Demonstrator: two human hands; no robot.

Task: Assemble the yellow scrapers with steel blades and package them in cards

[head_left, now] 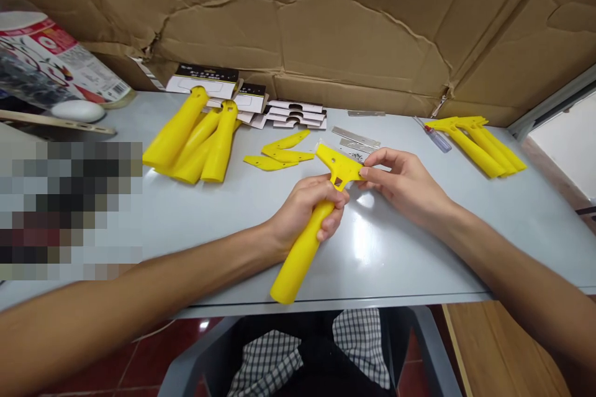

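A: In the head view, where is the yellow tool (300, 254) found?

B: It is held over the grey table (400, 260), near the front edge, with its wide head tilted up and its handle slanted back toward the person. The head is probably turned this way so that its holes can be seen and reached.

A: And how is it gripped?

B: The handle is wrapped by the closed fingers of the left hand (305, 208), just below the head, presumably so that the head is steadied. The head's right end is pinched between the thumb and forefinger of the right hand (403, 186); whether a small part is held there too cannot be told.

A: Why are the other things spread so?

B: Metal strips (356, 136), small metal bits (356, 156) and flat yellow pieces (280, 154) are laid just beyond the head, perhaps for easy reach. Yellow handles (174, 130) are heaped at the left, while wide-headed tools (487, 149) are grouped at the right beside a screwdriver (438, 139); the two kinds are seemingly set apart to avoid mixing.
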